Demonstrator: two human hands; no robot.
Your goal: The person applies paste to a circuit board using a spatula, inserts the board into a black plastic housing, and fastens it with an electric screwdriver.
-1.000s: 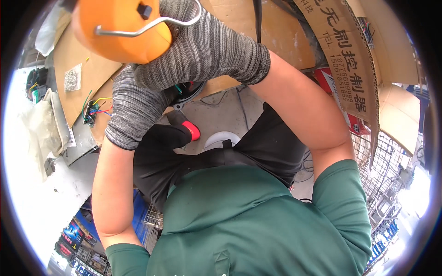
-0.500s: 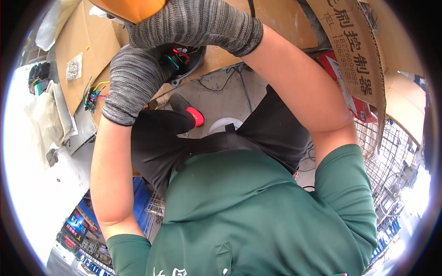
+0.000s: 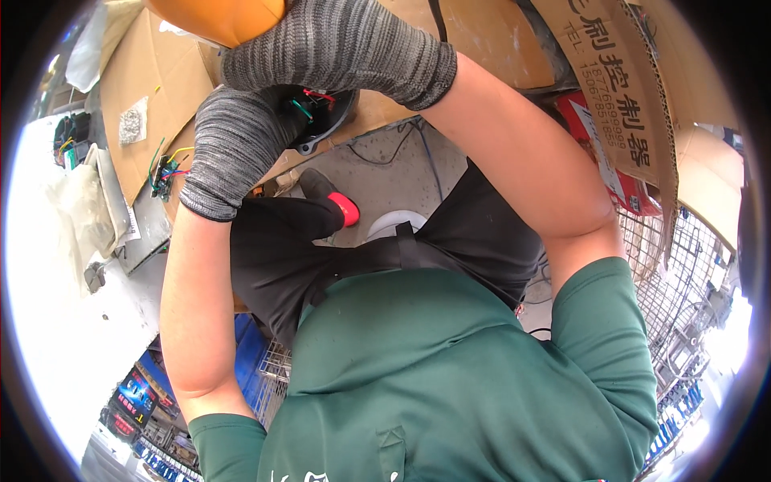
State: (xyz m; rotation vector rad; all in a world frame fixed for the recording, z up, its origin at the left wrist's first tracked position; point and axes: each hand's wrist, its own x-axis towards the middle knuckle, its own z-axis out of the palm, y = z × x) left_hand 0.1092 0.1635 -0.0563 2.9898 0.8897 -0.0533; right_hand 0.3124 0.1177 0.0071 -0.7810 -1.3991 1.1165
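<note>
Both my hands wear grey-and-black striped knit gloves and meet at the top of the view. My left hand [image 3: 238, 145] is closed on the side of a black housing [image 3: 329, 128] with an open hollow; its fingertips are hidden. Inside the hollow, red and green wires [image 3: 309, 104] show. My right hand [image 3: 333, 50] lies across the top of the housing, its fingers curled toward my left hand; what they hold is hidden. An orange rounded object [image 3: 221, 18] touches or lies just behind my right fingers, cut off by the frame edge.
Cardboard [image 3: 148, 72] covers the bench, bearing a small clear bag of small parts [image 3: 133, 122]. A circuit board with coloured wires [image 3: 165, 177] lies by my left wrist. A printed carton [image 3: 618, 104] and a red box [image 3: 614, 173] stand at right, above a wire-mesh rack [image 3: 683, 257].
My hands stay together on the black housing. The right hand has shifted slightly, and less of the hollow's contents shows. The orange object has moved a little up and left.
</note>
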